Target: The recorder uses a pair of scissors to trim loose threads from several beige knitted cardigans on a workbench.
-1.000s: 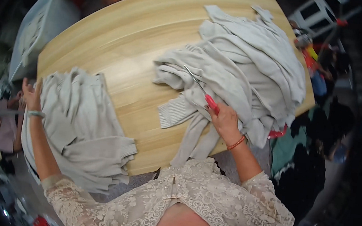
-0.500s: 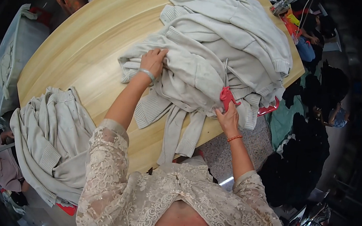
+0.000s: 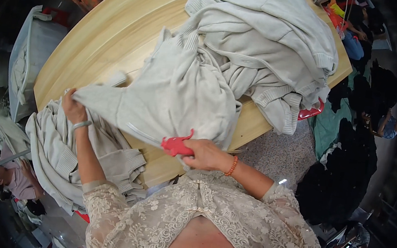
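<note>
A light grey knit sweater (image 3: 178,90) is drawn out across the near part of the table. My left hand (image 3: 74,107) is closed on its left end, above another heap of grey knitwear (image 3: 59,158). In my right hand (image 3: 205,154) is a red hand tool (image 3: 177,145) with a long thin metal end, whose exact kind I cannot make out. That metal end points left, along the sweater's near edge. Whether the fingers of this hand also pinch the cloth is hidden.
A pile of grey knitwear (image 3: 266,29) covers the far right of the wooden table (image 3: 105,41). Beyond the table's left edge stands a white bin (image 3: 31,53) with cloth. Dark fabric (image 3: 333,177) lies on the floor at right. Other people sit around.
One sweater has come off the pile toward me and left. My left hand has moved left and nearer, holding its end; my right hand has swung left, turning the red tool leftward.
</note>
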A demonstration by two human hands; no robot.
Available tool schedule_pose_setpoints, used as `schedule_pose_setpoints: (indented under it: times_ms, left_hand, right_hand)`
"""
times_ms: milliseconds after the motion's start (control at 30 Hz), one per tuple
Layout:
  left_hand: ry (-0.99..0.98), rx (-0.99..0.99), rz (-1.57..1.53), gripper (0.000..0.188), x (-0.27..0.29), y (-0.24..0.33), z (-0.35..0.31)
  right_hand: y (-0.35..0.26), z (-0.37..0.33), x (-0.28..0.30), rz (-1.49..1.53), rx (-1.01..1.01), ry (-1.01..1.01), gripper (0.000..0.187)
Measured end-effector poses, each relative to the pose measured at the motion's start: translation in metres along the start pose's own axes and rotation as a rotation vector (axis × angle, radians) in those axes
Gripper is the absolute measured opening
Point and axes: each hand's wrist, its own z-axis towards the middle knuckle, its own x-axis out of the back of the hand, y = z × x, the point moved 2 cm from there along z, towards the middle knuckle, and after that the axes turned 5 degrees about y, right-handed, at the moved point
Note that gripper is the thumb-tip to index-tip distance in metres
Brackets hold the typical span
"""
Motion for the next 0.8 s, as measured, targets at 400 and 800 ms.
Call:
schedule_pose_setpoints:
  times_ms: [400, 800]
  left_hand:
    - [0.278, -0.137, -0.387, 0.039, 0.013, 0.100, 0.126]
    - [-0.245, 0.502, -0.504, 0.056, -0.077, 0.144, -0.134]
  right_hand:
    - [-0.033, 0.012, 0.014, 0.493, -0.022, -0.217, 0.021]
    - [0.068, -0.080, 0.057, -0.396, -0.208, 0.593, 0.031]
